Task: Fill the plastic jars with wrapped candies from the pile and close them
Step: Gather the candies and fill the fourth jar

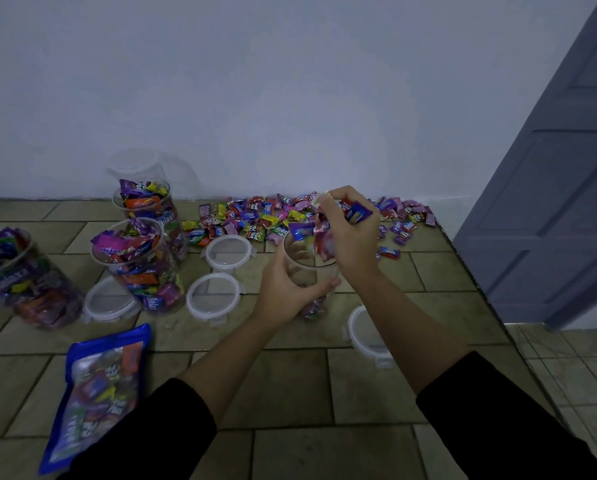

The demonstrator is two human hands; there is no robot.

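Observation:
My left hand (285,292) grips a clear plastic jar (316,271) that stands on the tiled surface with a few candies at its bottom. My right hand (350,230) is directly over the jar's mouth and holds a fistful of wrapped candies (357,213). One purple candy (300,230) hangs at the rim. The loose candy pile (255,216) lies behind the jar along the wall. Three filled jars without lids stand at the left: a jar (144,265), another jar (155,209) behind it and a third jar (20,275) at the far left.
Several clear lids lie flat: a lid (229,252), a lid (214,297), a lid (108,301) and a lid (368,336) by my right forearm. A blue candy bag (96,393) lies near left. An empty jar (134,164) is against the wall. A grey door (553,202) is at right.

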